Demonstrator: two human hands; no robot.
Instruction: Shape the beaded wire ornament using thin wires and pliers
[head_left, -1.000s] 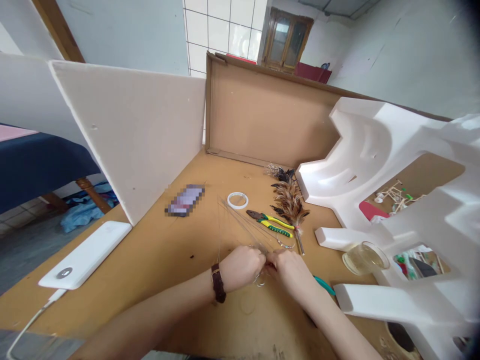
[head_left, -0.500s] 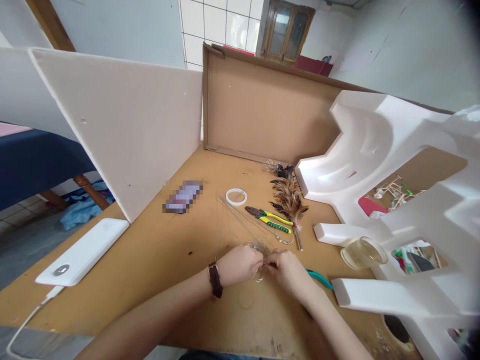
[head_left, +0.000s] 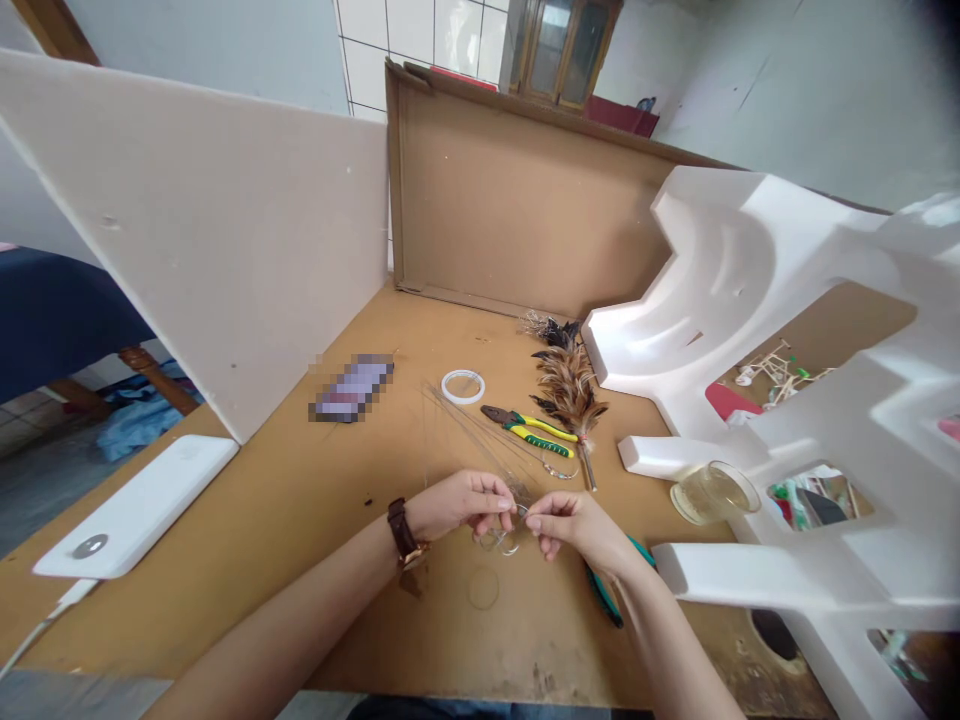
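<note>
Low over the brown table (head_left: 300, 500), my left hand (head_left: 457, 503) and my right hand (head_left: 574, 522) meet. Each pinches one side of a small loop of thin wire (head_left: 504, 538) between thumb and fingertips. A brown watch is on my left wrist. A bundle of long thin wires (head_left: 480, 445) fans out on the table just beyond my fingers. Teal-handled pliers (head_left: 604, 592) lie under my right wrist, partly hidden.
Yellow-green pliers (head_left: 531, 432), a tape ring (head_left: 463, 386), a feather bunch (head_left: 568, 385) and a blurred phone (head_left: 351, 388) lie farther back. A glass cup (head_left: 712, 492) stands right, by large white foam pieces (head_left: 787, 330). A white power bank (head_left: 135, 505) lies left; a foam board (head_left: 210, 220) and cardboard wall (head_left: 525, 210) enclose the table.
My hands have drawn slightly apart and turned, so the wire loop now shows between the fingertips. The view has shifted, sliding the scene a little left and up.
</note>
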